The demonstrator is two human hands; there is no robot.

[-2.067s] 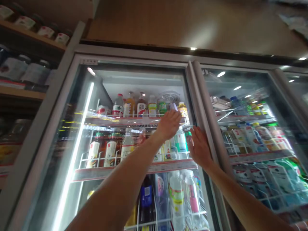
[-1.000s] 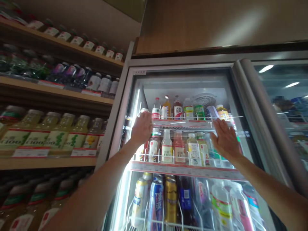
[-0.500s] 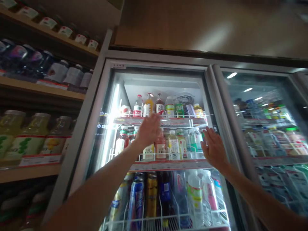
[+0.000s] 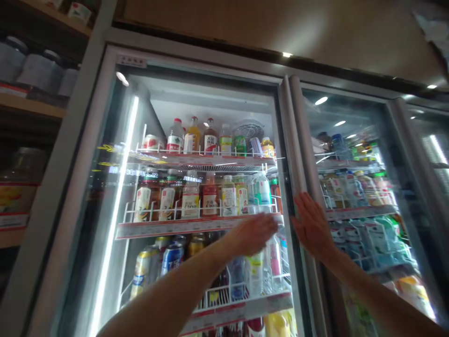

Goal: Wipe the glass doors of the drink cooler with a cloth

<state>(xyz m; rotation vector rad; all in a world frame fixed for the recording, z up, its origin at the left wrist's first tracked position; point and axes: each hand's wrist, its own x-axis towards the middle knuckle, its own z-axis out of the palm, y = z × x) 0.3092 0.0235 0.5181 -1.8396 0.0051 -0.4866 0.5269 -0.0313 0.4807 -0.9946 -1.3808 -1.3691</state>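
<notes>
A glass-doored drinks fridge stands in front of me, its lit shelves filled with bottles and cans. My left hand, slightly blurred, is stretched out flat with fingers pointing right. It hangs in front of the glass near the right end of the middle shelf and holds nothing. My right hand is flat with its fingers straight, at the upright door frame between two doors. Whether either palm touches the surface cannot be made out. Behind my left forearm, lower cans are partly covered.
To the right is a second glass door with more bottles behind it. A wooden shelf with jars lines the left side. A brown panel runs above the fridge.
The view has turned rightward, so the fridge sits further left. My left hand has moved right and down across the glass, closer to my right hand, which is now at the door frame.
</notes>
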